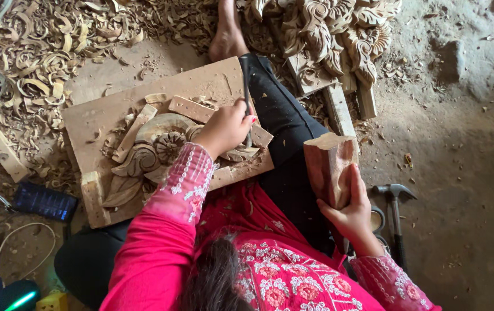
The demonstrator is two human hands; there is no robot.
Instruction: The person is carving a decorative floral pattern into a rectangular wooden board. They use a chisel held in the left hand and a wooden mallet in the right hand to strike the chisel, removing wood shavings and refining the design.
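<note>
Two hands | left hand (224, 128) fingers grip chisel (246, 86) on carving (155, 150) | right hand (350, 210) fingers clasp mallet (328, 167) raised

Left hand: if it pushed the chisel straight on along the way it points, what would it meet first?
The left hand holds a chisel tip-down over the carved floral panel, so it would probably bite into that carving near the panel's edge first; depth is unclear.
</note>
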